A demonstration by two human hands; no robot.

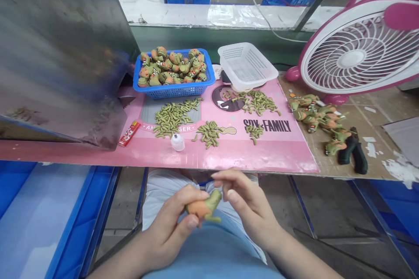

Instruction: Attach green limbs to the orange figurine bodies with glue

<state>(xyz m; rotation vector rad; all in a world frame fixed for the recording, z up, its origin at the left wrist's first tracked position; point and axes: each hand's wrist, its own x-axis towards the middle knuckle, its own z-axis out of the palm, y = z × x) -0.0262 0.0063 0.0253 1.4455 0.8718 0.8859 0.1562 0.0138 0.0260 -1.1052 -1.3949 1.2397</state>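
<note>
Left hand (172, 222) pinches an orange-and-green toy figure (203, 207) over the lap, below the surface (229, 157) edge, long axis tilted up-right toward the right hand (244, 202), whose fingertips close on its green end.

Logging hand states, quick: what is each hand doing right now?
Left hand: closed on the green and orange toy figure.
Right hand: fingers pinching the toy figure's green end.
</note>
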